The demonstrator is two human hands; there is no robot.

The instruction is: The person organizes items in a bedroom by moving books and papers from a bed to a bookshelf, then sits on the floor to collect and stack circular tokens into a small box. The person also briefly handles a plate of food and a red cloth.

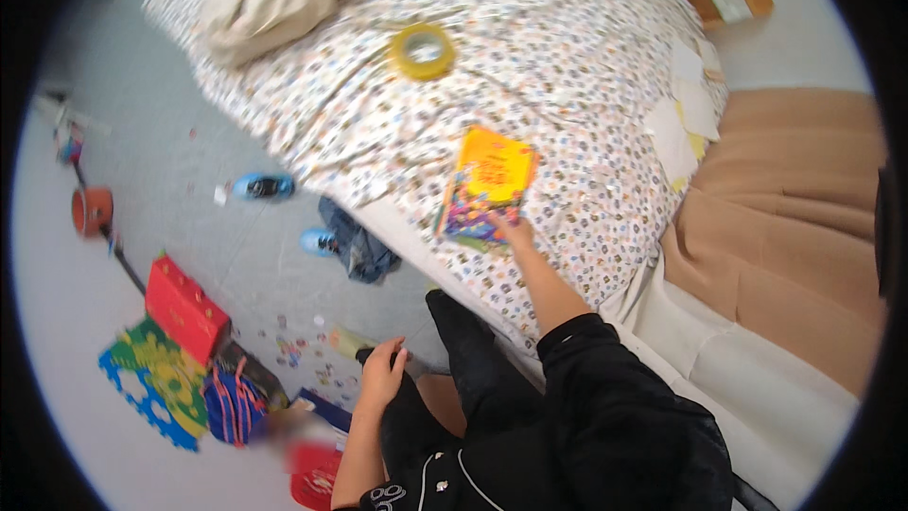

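My right hand (512,233) grips the lower edge of a stack of books (493,181) with a yellow and purple cover, over the bed's floral sheet (560,227); the thumb lies on the cover and the fingers are mostly hidden beneath. Near my lap, my left hand (384,362) holds nothing, its fingers apart and slightly bent. Beyond the books, a roll of yellowish clear tape (423,52) lies on the sheet. A rumpled beige cloth (273,3) is at the bed's far left part.
Blue shoes (264,187) and dark denim (365,248) lie on the floor beside the bed. A red box (186,309), a blue striped bag (233,401) and colourful foam mats (163,383) stand along the left wall. Papers (677,131) lie near a brown cover (787,213) at the right.
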